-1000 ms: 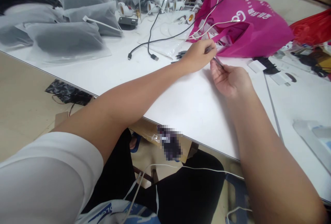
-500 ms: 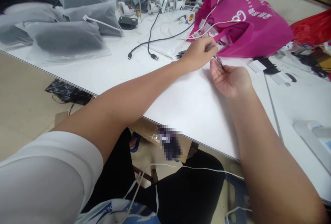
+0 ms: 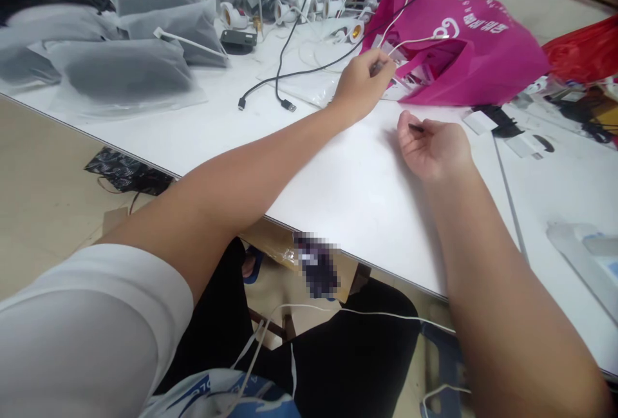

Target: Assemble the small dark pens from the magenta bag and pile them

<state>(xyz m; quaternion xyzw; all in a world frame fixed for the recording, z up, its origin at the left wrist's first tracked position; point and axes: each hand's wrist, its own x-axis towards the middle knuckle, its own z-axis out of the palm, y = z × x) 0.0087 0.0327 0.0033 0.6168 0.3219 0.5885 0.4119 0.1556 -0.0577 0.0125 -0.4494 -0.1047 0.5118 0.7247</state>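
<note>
My left hand (image 3: 363,86) is closed above the white table, beside the mouth of a magenta bag (image 3: 502,51). A bit of something greyish shows between its thumb and forefinger, too small to name. Palm up, my right hand (image 3: 434,149) lies lower and to the right, its fingers curled in. A small dark slim piece (image 3: 415,127) sticks out between its fingertips and thumb; its kind cannot be made out. The two hands are apart. Small packets and papers show inside the bag's opening.
Frosted pouches (image 3: 125,76) with dark contents lie at the left. A black USB cable (image 3: 309,73) crosses the table near white lamp holders (image 3: 236,17). A red plastic bag (image 3: 582,54) and loose small parts are at the right. A white cord (image 3: 376,313) hangs across my lap.
My left hand has moved up and slightly left, away from my right hand, toward the bag's mouth. My right hand has hardly moved and keeps the dark piece.
</note>
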